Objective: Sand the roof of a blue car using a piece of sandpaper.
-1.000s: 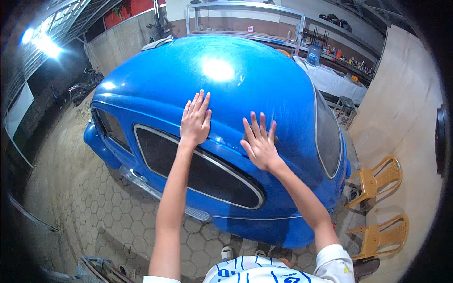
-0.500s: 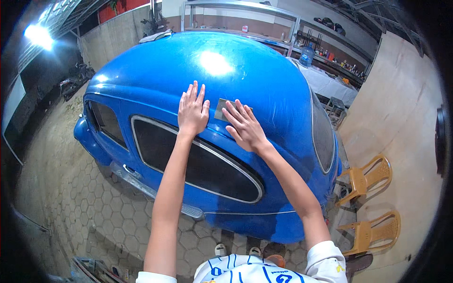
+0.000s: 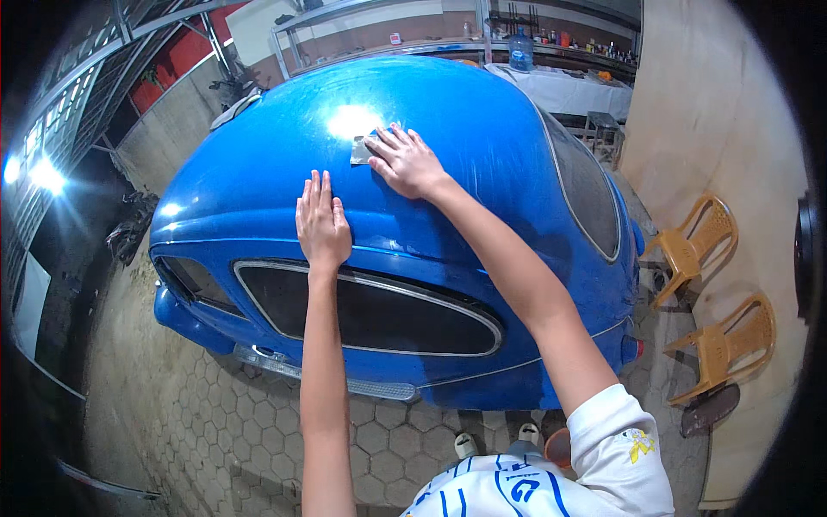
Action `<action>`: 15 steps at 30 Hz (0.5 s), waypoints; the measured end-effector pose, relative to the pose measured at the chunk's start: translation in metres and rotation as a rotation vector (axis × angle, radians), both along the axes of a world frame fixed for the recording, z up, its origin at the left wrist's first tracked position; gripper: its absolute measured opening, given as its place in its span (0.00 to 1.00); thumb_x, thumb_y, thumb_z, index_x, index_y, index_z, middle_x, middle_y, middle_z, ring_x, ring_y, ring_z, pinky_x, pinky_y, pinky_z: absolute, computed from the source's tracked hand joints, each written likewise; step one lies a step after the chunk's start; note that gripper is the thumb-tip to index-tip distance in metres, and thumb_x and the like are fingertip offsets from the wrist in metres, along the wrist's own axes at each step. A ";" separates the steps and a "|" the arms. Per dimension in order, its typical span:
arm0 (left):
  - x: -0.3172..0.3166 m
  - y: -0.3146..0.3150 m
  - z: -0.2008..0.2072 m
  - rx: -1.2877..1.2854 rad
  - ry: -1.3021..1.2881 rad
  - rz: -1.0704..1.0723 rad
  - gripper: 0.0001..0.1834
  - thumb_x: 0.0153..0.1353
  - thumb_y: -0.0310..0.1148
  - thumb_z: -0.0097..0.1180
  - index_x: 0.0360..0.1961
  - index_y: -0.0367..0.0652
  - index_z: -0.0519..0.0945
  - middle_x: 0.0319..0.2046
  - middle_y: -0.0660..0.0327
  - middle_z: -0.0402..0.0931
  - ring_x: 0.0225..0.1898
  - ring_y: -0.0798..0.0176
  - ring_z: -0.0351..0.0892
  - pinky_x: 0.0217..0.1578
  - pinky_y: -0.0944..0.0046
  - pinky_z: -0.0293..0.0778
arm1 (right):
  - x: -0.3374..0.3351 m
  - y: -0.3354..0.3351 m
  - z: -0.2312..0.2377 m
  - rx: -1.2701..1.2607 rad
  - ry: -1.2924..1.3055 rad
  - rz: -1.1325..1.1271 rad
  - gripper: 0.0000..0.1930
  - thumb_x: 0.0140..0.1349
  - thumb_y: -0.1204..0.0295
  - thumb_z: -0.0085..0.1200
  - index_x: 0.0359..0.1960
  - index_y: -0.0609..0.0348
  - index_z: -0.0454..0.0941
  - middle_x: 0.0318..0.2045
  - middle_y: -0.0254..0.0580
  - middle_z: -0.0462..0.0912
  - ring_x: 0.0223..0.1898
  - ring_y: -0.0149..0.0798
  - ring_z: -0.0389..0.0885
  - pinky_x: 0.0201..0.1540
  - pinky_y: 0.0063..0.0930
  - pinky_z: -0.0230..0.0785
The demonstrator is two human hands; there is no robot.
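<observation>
The left hand (image 3: 322,221) lies flat and open on the blue car roof (image 3: 482,129); farther off, the right hand (image 3: 407,161) presses a small grey sheet (image 3: 360,150) under its spread fingers.

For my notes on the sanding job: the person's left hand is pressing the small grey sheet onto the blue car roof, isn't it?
Not quite: the head view shows the right hand pressing the small grey sheet onto the blue car roof; the left hand lies flat on bare paint.
</observation>
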State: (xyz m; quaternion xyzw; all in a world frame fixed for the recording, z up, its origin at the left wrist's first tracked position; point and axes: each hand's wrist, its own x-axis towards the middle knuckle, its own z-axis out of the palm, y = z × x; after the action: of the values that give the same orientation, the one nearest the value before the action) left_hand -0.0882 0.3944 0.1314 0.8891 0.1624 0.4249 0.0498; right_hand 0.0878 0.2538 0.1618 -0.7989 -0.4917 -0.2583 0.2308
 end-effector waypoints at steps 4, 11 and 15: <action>-0.018 0.015 -0.003 0.047 0.023 0.093 0.29 0.77 0.38 0.43 0.78 0.54 0.65 0.80 0.60 0.56 0.81 0.54 0.52 0.79 0.49 0.46 | -0.051 -0.016 -0.041 0.102 -0.126 0.022 0.34 0.76 0.43 0.41 0.78 0.43 0.63 0.79 0.45 0.59 0.81 0.55 0.52 0.81 0.55 0.43; -0.012 0.000 0.005 0.048 0.054 0.084 0.29 0.76 0.41 0.44 0.77 0.55 0.67 0.80 0.60 0.56 0.80 0.54 0.53 0.79 0.47 0.46 | -0.015 -0.042 -0.021 0.042 0.015 -0.099 0.37 0.74 0.38 0.40 0.79 0.41 0.61 0.80 0.45 0.57 0.81 0.54 0.51 0.81 0.55 0.42; -0.005 0.009 -0.001 0.063 0.052 0.090 0.28 0.77 0.43 0.43 0.77 0.58 0.67 0.80 0.60 0.55 0.80 0.54 0.52 0.79 0.45 0.45 | 0.017 -0.012 0.005 -0.021 0.129 -0.205 0.37 0.75 0.37 0.35 0.78 0.41 0.62 0.81 0.45 0.56 0.81 0.53 0.50 0.81 0.54 0.40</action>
State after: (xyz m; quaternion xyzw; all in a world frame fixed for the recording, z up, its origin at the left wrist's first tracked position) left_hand -0.0927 0.4038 0.1303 0.8928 0.1898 0.4086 -0.0017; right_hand 0.1050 0.2420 0.1671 -0.8622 -0.3944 -0.2235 0.2261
